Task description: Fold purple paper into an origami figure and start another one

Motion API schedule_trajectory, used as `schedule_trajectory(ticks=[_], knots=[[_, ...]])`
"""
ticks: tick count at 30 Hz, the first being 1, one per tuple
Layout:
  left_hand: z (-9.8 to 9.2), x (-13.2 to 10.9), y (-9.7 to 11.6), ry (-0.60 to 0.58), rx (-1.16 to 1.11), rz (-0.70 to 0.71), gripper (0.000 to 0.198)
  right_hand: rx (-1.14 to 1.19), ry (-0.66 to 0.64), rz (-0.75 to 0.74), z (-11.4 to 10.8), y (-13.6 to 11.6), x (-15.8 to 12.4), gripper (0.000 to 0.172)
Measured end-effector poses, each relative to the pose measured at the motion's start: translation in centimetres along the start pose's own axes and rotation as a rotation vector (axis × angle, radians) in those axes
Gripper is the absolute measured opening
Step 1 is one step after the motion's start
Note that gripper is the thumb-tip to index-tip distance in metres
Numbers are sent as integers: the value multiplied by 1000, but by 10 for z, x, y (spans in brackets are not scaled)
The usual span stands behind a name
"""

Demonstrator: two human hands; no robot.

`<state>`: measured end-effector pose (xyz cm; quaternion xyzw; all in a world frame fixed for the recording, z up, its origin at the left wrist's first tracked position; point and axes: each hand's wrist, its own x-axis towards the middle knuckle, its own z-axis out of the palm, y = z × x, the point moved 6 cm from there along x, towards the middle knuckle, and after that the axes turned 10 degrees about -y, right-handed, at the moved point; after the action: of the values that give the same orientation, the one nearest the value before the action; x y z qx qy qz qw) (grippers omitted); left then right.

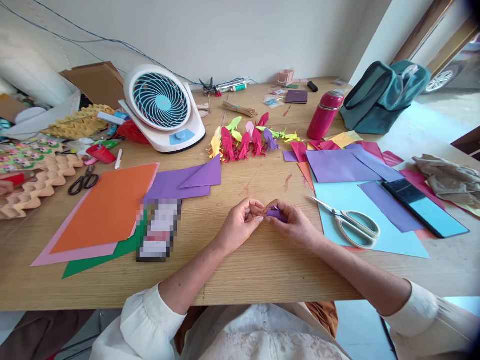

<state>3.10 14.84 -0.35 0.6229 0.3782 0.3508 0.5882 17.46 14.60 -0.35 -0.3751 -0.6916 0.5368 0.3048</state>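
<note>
Both my hands meet over the middle of the wooden table, fingertips pinched together. A small folded piece of purple paper point(276, 215) shows between the fingers of my right hand point(294, 223), which is closed on it. My left hand point(244, 220) is closed too, its thumb and forefinger pinching at the left end of the same piece; the fingers hide part of it. White-handled scissors point(358, 227) lie to the right on light blue paper point(397, 245). Beyond the hands sits a cluster of folded paper figures point(243, 142) in red, yellow, purple and green.
Left lie orange paper point(108, 210), purple sheets point(176, 182), a blurred phone point(159, 230) and black scissors point(83, 182). A fan point(161, 107) stands behind. Right are a red bottle point(325, 115), a teal bag point(378, 102) and a dark phone point(423, 207). Another person's hand point(5, 187) shows far left.
</note>
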Motion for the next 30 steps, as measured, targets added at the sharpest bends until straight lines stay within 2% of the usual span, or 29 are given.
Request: schedule_trajectory(ticks=[6, 10, 16, 19, 25, 30], knots=[[0, -2, 8, -5, 89, 39, 24, 5, -8, -10, 1, 9, 1, 24], [-4, -1, 7, 3, 17, -13, 31, 48, 39, -11, -1, 12, 2, 30], [-5, 0, 3, -18, -19, -66, 43, 93, 33, -24, 2, 7, 2, 32], [-2, -2, 3, -31, 44, -56, 38, 71, 38, -42, 5, 3, 1, 32], [1, -6, 16, 72, 321, 58, 31, 7, 44, -62, 7, 2, 1, 33], [-10, -3, 16, 103, 215, 55, 30, 270, 2, -67, 6, 12, 7, 39]])
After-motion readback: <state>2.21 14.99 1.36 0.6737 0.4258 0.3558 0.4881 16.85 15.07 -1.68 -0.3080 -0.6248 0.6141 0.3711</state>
